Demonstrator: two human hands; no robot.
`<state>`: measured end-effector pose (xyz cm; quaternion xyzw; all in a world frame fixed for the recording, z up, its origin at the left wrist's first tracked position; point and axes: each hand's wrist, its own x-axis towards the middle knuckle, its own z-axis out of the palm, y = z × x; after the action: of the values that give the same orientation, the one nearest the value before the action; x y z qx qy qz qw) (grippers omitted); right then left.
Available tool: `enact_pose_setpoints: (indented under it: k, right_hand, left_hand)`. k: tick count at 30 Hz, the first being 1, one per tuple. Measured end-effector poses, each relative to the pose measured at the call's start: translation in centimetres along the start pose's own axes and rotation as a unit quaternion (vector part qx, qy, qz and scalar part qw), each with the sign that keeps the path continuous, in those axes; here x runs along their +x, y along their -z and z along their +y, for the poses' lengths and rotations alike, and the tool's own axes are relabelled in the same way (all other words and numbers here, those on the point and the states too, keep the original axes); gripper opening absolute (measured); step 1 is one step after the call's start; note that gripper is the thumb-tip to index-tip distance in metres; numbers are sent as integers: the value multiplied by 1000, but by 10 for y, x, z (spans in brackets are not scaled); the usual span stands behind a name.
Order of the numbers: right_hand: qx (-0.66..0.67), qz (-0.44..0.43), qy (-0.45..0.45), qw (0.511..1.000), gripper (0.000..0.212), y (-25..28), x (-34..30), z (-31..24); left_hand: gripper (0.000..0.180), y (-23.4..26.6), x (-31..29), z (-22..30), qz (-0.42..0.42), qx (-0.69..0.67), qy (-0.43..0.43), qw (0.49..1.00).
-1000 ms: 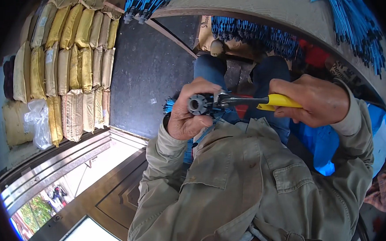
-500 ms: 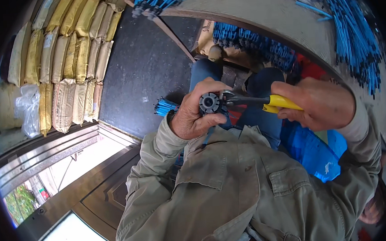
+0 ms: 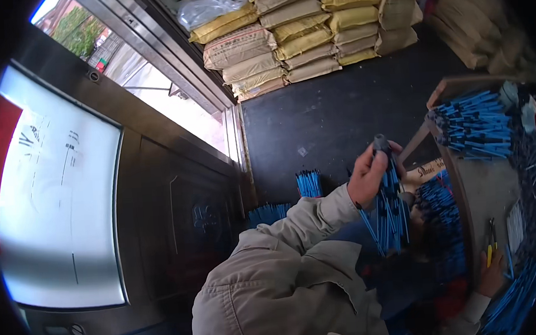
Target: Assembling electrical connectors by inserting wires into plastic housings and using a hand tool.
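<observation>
Inside the left hand (image 3: 368,177), a dark tubular piece (image 3: 380,143), partly hidden.

The yellow-handled pliers (image 3: 490,253) have left the dark grey fitting (image 3: 380,141) and now lie on the desk (image 3: 482,182), the right hand (image 3: 492,274) at their handles. Blue rods (image 3: 393,221) now trail visibly from the left hand (image 3: 365,179), and the view turns toward the brown door (image 3: 154,211).

Dark lettering on white door panel (image 3: 68,210), brown carton (image 3: 426,170); blurred print on sack (image 3: 240,49).
</observation>
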<state>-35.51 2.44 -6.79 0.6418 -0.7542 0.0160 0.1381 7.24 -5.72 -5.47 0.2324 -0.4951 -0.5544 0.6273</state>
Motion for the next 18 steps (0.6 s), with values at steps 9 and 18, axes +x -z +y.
enact_pose_setpoints:
  k: [9,18]
  right_hand:
    - [250,113,283,919,30,8,-45,-131]
    - [677,111,236,688,56,17,-30,-227]
  left_hand:
    - [58,56,21,-26,250,-347,170,888]
    - [62,64,-52,-116,169,-462,373,786]
